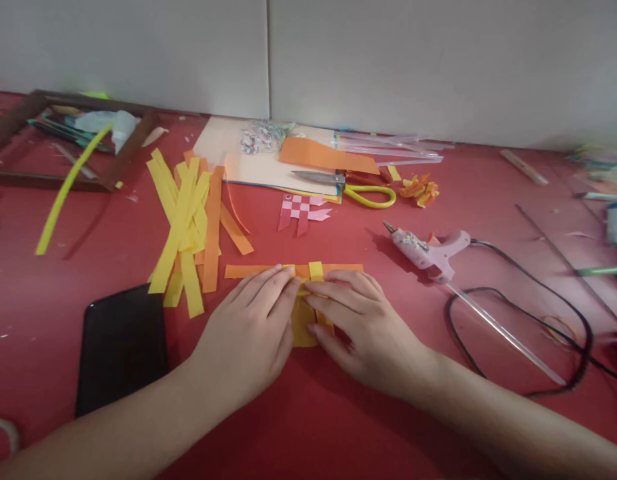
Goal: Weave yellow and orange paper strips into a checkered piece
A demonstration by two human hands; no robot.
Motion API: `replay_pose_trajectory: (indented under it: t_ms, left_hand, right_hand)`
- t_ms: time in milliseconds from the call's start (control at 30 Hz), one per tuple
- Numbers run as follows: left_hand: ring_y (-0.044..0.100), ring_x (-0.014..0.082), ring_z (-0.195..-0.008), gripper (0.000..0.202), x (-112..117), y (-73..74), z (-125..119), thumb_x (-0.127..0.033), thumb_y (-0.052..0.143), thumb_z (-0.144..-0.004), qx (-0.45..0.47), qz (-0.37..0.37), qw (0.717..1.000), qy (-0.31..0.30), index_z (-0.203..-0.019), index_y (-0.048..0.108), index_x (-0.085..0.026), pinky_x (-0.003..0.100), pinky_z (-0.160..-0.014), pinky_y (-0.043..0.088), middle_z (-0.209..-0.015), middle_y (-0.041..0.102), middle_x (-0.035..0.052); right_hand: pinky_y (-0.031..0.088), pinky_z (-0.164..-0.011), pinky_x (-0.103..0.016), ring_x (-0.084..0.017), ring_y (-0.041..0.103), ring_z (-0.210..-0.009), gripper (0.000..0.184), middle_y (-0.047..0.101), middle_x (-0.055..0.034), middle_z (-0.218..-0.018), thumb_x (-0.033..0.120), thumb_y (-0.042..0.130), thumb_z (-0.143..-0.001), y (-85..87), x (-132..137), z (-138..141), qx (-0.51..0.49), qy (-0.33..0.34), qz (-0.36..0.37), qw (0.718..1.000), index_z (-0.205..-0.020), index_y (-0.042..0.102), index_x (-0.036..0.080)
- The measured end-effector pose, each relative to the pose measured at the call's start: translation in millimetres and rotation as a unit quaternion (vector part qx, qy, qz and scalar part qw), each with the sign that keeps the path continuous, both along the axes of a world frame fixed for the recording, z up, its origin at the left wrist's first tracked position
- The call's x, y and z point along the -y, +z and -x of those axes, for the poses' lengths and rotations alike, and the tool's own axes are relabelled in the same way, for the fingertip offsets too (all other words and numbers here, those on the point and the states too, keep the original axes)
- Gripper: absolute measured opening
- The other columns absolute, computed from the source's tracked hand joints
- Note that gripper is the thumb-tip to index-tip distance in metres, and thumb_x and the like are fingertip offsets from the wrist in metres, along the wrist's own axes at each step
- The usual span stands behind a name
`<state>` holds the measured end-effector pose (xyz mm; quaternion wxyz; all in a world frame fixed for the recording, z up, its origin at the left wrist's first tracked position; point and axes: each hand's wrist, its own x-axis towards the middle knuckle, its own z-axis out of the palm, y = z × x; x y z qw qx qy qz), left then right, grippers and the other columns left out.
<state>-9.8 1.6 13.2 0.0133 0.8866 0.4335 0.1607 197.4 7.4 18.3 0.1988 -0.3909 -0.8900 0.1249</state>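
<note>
Both palms face down over a small arrangement of paper strips on the red table. An orange paper strip (258, 271) lies crosswise, and yellow paper strips (304, 327) run toward me from it, one end poking out past its far edge. My left hand (253, 323) rests with stretched fingers on the left part of the strips. My right hand (361, 317) has its fingers spread over the right part, fingertips touching the yellow paper. The fingers hide much of where the strips cross.
Left of the hands lie a pile of yellow and orange strips (188, 220) and a black phone (123, 340). Beyond are a checkered pink paper fish (301, 208), yellow-handled scissors (371, 195) and an orange paper piece (328, 156). A corded glue gun (428, 253) lies right; a wooden frame (108, 179) far left.
</note>
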Motion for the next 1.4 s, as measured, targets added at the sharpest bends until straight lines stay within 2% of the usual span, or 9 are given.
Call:
replay_pose_trajectory:
  t_ms: [300, 500, 633, 833, 933, 1100, 1400]
  left_hand:
    - [0.057, 0.0317, -0.117, 0.044, 2, -1.4, 1, -0.013, 0.044, -0.086, -0.005, -0.005, 1.0, 0.0, -0.126, 0.059, -0.002, 0.05, -0.099, 0.052, -0.129, 0.061, 0.0183]
    - [0.057, 0.0324, -0.117, 0.044, 2, -0.3, 0, -0.013, 0.043, -0.087, 0.0, -0.008, 1.0, -0.003, -0.127, 0.057, -0.002, 0.051, -0.098, 0.051, -0.129, 0.06, 0.0189]
    - [0.056, 0.0335, -0.117, 0.043, 2, -0.1, 0, -0.011, 0.042, -0.087, -0.003, -0.002, 1.0, -0.001, -0.127, 0.057, -0.002, 0.052, -0.099, 0.05, -0.13, 0.057, 0.0198]
    - [0.053, 0.034, -0.122, 0.044, 0, -4.7, 1, -0.012, 0.041, -0.09, -0.005, -0.002, 0.999, -0.039, -0.129, 0.053, 0.004, 0.05, -0.102, 0.049, -0.132, 0.056, 0.0226]
    - [0.055, 0.0339, -0.12, 0.042, -1, -4.0, 1, -0.015, 0.041, -0.092, -0.001, 0.004, 0.999, -0.04, -0.128, 0.055, 0.002, 0.05, -0.102, 0.05, -0.13, 0.058, 0.0219]
    - [0.057, 0.0333, -0.117, 0.04, -2, -1.5, 0, -0.023, 0.044, -0.095, 0.01, 0.005, 1.0, -0.029, -0.127, 0.057, -0.002, 0.051, -0.099, 0.051, -0.128, 0.06, 0.0198]
    - [0.058, 0.0329, -0.113, 0.039, -3, -2.0, -2, -0.022, 0.045, -0.094, 0.009, -0.001, 1.0, -0.028, -0.125, 0.058, -0.003, 0.051, -0.096, 0.053, -0.124, 0.061, 0.0194]
  right_hand:
    - [0.046, -0.098, -0.046, -0.026, 0.053, -0.11, 0.026, 0.069, -0.0077, -0.116, 0.021, 0.056, -0.09, -1.5, -2, 0, -0.021, -0.004, -0.016, 1.0, -0.112, 0.067, 0.015]
    - [0.045, -0.097, -0.048, -0.029, 0.054, -0.109, 0.027, 0.071, -0.0081, -0.113, 0.028, 0.063, -0.086, -0.4, -5, 0, -0.011, 0.007, -0.031, 0.999, -0.109, 0.068, 0.014]
    - [0.045, -0.098, -0.048, -0.027, 0.057, -0.107, 0.024, 0.071, -0.008, -0.112, 0.026, 0.06, -0.088, -0.2, -4, -1, -0.01, 0.01, -0.033, 0.999, -0.108, 0.068, 0.014]
    - [0.048, -0.096, -0.045, -0.024, 0.06, -0.106, 0.022, 0.07, -0.0096, -0.114, 0.02, 0.053, -0.093, -2.9, -8, -3, -0.024, -0.014, -0.045, 0.999, -0.109, 0.067, 0.014]
    - [0.048, -0.096, -0.044, -0.024, 0.061, -0.109, 0.026, 0.069, -0.0105, -0.119, 0.015, 0.047, -0.095, -6.7, -12, -7, 0.0, -0.036, -0.068, 0.997, -0.113, 0.066, 0.013]
    - [0.049, -0.097, -0.044, -0.024, 0.061, -0.109, 0.025, 0.07, -0.0088, -0.12, 0.02, 0.052, -0.095, -9.7, -14, -10, 0.015, -0.045, -0.07, 0.996, -0.115, 0.066, 0.014]
    - [0.049, -0.097, -0.046, -0.025, 0.06, -0.111, 0.027, 0.07, -0.0094, -0.119, 0.02, 0.053, -0.094, -9.6, -16, -7, 0.006, -0.037, -0.053, 0.998, -0.117, 0.066, 0.014]
